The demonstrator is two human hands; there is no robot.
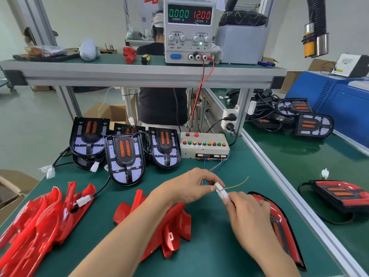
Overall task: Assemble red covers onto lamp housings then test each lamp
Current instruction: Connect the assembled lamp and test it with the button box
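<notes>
Nearest the viewer, an assembled lamp [279, 222] with its red cover fitted lies flat on the green bench [209, 252] at the right, partly under the right forearm; its long axis runs from the near right edge away towards the centre, rounded end farthest. The right hand [247, 208] rests just above this lamp, fingers curled, thumb and forefinger pinching the near half of a white connector pair [220, 190]. The left hand [189, 186] reaches in from the lower left, fingers bent, pinching the far half of the same pair; the two halves touch end to end, and thin yellow and blue wires [237, 183] lead away from them. Loose red covers lie in two heaps: a small one [171, 222] under the left forearm and a larger one [40, 220] at the near left, long axes mostly slanting away to the right. Beyond the hands, uncovered lamp housings [125, 158] lean in a cluster, rounded ends down, long axes roughly upright. Just right of them sits a test box [204, 144] with a row of coloured buttons. On the shelf above, a power supply [189, 31] reads 0.000 and 12.00
</notes>
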